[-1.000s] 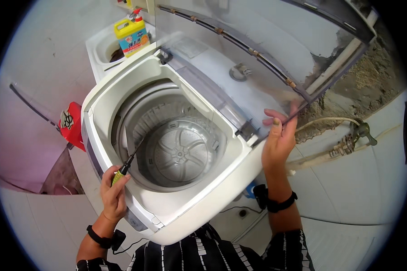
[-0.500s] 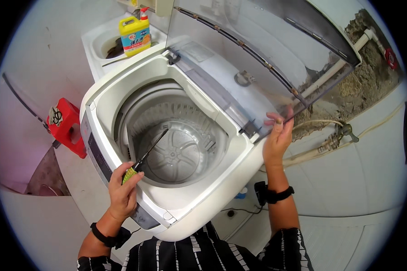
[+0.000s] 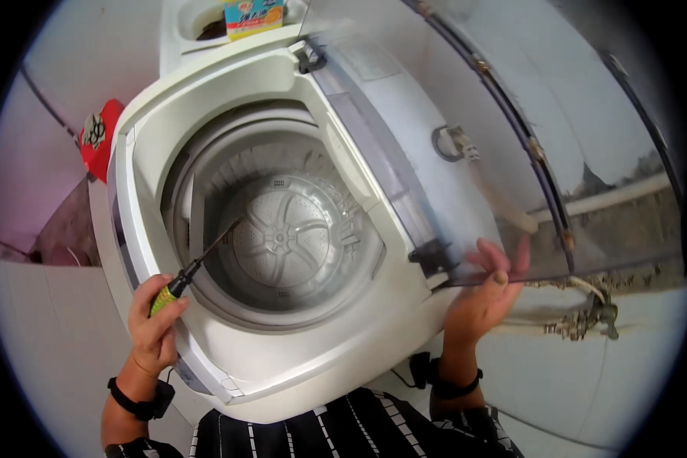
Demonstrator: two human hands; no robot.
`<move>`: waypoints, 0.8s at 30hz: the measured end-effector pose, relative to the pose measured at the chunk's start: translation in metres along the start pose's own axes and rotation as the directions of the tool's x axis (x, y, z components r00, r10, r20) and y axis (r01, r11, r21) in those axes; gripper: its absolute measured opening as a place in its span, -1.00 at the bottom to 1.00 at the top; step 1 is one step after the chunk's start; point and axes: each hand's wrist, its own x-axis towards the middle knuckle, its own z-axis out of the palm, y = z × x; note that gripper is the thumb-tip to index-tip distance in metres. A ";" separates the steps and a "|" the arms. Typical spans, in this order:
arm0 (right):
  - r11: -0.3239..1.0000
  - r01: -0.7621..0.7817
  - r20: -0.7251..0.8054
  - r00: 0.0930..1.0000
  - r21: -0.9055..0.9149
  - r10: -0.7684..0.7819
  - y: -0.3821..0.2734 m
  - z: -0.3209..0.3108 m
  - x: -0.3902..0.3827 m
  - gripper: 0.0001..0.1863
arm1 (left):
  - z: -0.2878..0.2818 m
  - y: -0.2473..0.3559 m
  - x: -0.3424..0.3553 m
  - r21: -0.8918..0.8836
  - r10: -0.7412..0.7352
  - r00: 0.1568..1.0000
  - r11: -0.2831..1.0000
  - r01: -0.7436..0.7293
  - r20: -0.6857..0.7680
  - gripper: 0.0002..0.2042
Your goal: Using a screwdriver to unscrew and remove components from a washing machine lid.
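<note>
My left hand (image 3: 154, 324) is closed round the yellow-green and black handle of a screwdriver (image 3: 179, 284), over the left rim of a white top-loading washing machine (image 3: 320, 353). The screwdriver's thin shaft points up and right over the open drum (image 3: 240, 175), whose ribbed round bottom plate (image 3: 279, 238) shows below. At the machine's right corner, my right hand (image 3: 481, 309) grips the lower edge of the raised see-through lid (image 3: 538, 145). Its thumb is on the near side and its fingers show through the lid.
Beyond the machine, a yellow bottle with a blue label (image 3: 254, 17) stands by a white sink (image 3: 177, 34). A red plastic stool (image 3: 103, 145) is at the left. A metal tap (image 3: 588, 320) and pipe run along the wall at the right.
My view has moved closer over the machine and turned. The lid appears lower and further right, with my right hand still at its edge. The screwdriver remains in my left hand.
</note>
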 end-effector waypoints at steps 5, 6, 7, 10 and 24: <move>0.994 -0.079 -0.013 0.997 -0.073 0.078 -0.002 -0.004 0.000 0.00 | -0.004 -0.003 -0.009 0.029 -0.032 0.999 0.999 0.031 0.040 -0.64; 0.989 -0.130 -0.027 0.991 -0.063 0.129 -0.002 -0.005 0.000 0.06 | -0.004 -0.004 -0.010 0.021 -0.042 0.998 0.999 0.041 0.043 -0.66; 0.990 -0.126 -0.010 0.992 -0.068 0.125 -0.002 -0.007 0.000 0.04 | -0.005 -0.005 -0.012 0.023 -0.057 0.997 0.998 0.056 0.051 -0.67; 0.991 -0.072 0.023 0.997 -0.113 0.076 -0.001 -0.013 -0.002 -0.04 | -0.006 -0.005 -0.015 0.026 -0.082 0.995 0.996 0.080 0.063 -0.70; 0.996 -0.047 0.128 0.990 -0.082 0.057 -0.001 -0.018 -0.001 -0.35 | -0.010 -0.009 -0.019 0.013 -0.069 0.994 0.998 0.068 0.081 -0.72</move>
